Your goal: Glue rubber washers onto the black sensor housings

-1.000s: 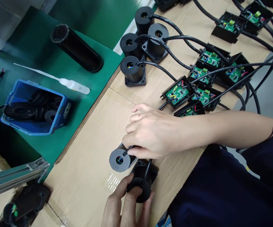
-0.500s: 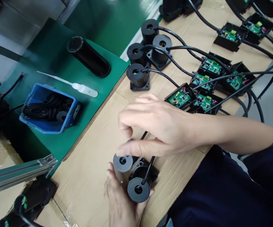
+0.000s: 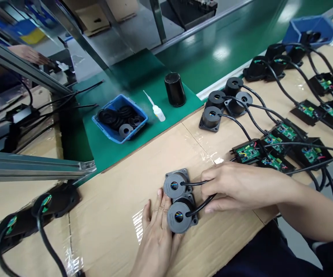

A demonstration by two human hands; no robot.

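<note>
Two round black housings on square flanges, the far one [image 3: 174, 185] and the near one [image 3: 179, 217], stand side by side on the cardboard. Each has a center hole showing coloured wires. My left hand [image 3: 157, 227] lies with fingers stretched flat along their left side, touching the near housing; its thumb is partly hidden below. The fingers of my right hand [image 3: 226, 188] are closed round the black cables [image 3: 201, 204] that come out of both housings. Where the cables pass under that hand they are hidden.
Similar housings [image 3: 211, 116] and open boxes with green circuit boards [image 3: 247, 151] stand to the right, joined by cables. On the green mat are a blue bin [image 3: 116, 139] of black rings, a white dropper bottle [image 3: 158, 113] and a black cylinder [image 3: 174, 90]. Another person's hand [image 3: 27, 54] is upper left.
My right hand has come down from above the housings to their right and taken hold of the cables. My left hand now lies flatter beside them. The camera view has turned.
</note>
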